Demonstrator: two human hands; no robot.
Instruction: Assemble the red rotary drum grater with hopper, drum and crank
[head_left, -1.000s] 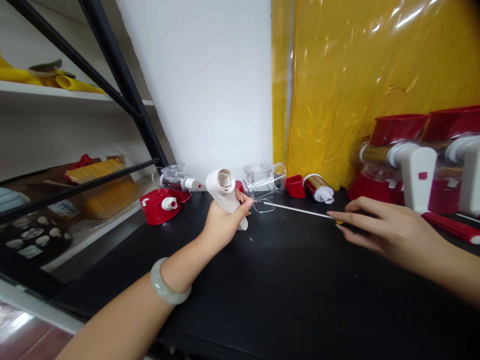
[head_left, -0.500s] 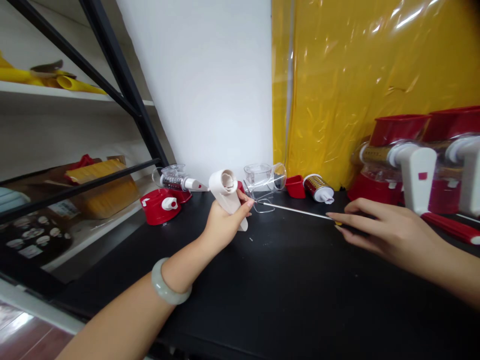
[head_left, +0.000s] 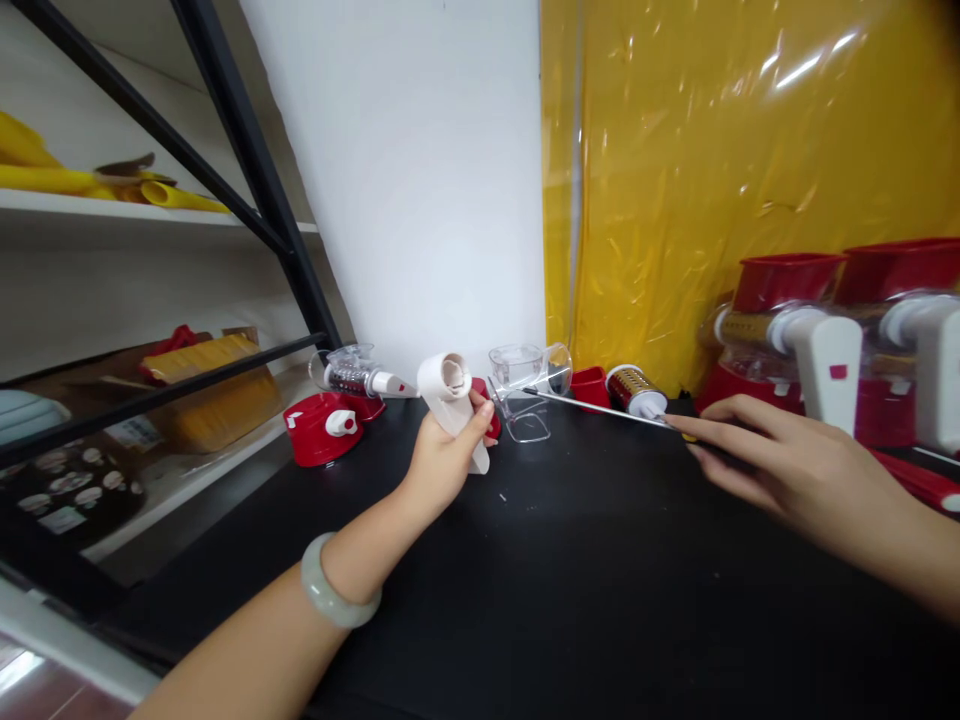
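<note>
My left hand [head_left: 442,455] is closed round a white plastic crank handle [head_left: 451,397], holding it upright over the black table [head_left: 570,580]. A pale bangle sits on that wrist. My right hand [head_left: 780,462] grips a long screwdriver with a thin metal shaft [head_left: 592,407]; its tip points left toward the clear plastic housing [head_left: 529,375], slightly raised off the table. A small red part shows just behind the white handle.
A red base with a white knob [head_left: 324,428] and a clear drum part [head_left: 352,372] lie at the left. A red cup [head_left: 591,384] and a metal grater drum [head_left: 636,391] lie by the yellow sheet. Assembled red-and-white grinders [head_left: 817,340] stand right. Black shelving stands left.
My right hand has lifted the screwdriver, so its shaft is off the table with the tip near the clear housing. My left hand turned the white handle a little. The view shifted slightly.
</note>
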